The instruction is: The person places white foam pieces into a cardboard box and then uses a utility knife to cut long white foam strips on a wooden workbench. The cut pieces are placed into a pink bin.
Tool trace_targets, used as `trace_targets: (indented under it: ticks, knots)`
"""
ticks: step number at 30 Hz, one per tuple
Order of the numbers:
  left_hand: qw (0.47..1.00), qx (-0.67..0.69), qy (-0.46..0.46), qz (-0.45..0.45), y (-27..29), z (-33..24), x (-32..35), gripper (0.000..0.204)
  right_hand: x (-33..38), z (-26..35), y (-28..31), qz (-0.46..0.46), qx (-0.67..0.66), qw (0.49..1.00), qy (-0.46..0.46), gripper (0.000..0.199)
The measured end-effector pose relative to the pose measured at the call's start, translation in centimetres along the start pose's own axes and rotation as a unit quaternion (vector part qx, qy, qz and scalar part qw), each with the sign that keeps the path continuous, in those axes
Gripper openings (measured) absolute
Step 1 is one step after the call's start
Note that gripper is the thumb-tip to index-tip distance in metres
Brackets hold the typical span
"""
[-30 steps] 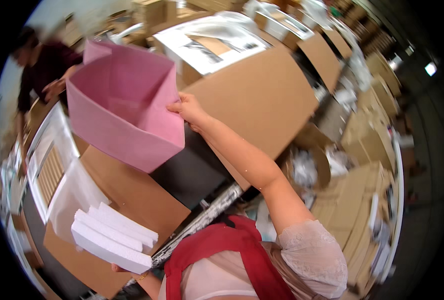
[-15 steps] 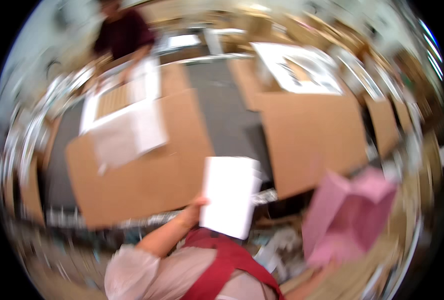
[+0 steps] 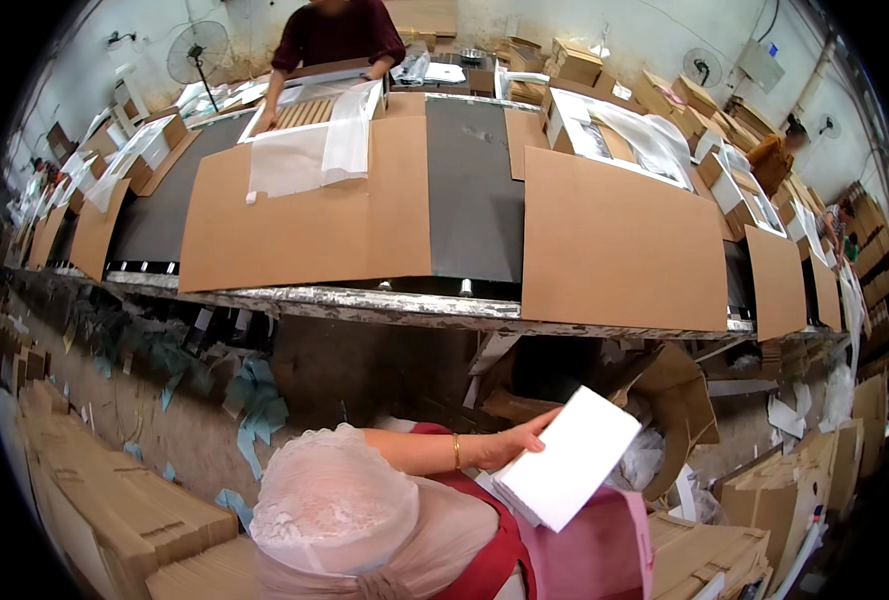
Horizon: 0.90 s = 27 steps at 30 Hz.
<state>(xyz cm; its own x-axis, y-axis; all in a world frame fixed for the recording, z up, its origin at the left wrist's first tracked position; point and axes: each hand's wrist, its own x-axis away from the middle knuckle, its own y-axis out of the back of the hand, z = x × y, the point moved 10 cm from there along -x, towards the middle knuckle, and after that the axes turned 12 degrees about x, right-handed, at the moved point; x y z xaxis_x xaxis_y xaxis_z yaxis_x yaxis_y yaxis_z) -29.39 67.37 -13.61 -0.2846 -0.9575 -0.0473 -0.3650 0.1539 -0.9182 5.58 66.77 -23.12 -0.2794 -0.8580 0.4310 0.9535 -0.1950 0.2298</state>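
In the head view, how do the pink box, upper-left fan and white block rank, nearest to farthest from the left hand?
1. White block: held in the left hand.
2. Pink box: to its lower right.
3. Upper-left fan: back by the wall.

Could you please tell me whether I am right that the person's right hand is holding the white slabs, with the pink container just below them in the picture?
Not quite: the head view shows the left hand, with a gold bracelet at its wrist, holding the white slabs. The pink container is indeed just below them in the picture.
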Motion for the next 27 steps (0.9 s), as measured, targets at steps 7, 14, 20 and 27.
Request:
trace_targets:
  ticks: [7, 14, 20, 27]
  knots:
    - [0.996, -0.023, 0.037, -0.08, -3.0, 4.4, -3.7, 0.087, 6.9, -12.3, 21.6, -0.118, -0.057, 0.99, -0.055, 0.044]
    - [0.96, -0.169, -0.069, -0.212, 7.2, 4.7, -4.7, 0.068, 6.5, -14.7, 28.1, -0.31, 0.035, 0.936, -0.162, 0.024]
    - [0.971, -0.073, -0.002, -0.229, 9.2, 13.2, -15.2, 0.07, -0.4, -13.9, 32.4, -0.296, -0.064, 0.932, -0.2, 0.027]
    - [0.979, -0.027, 0.033, -0.198, 6.0, 19.2, -29.8, 0.063, -7.1, 5.2, 45.8, -0.33, -0.2, 0.923, 0.003, 0.043]
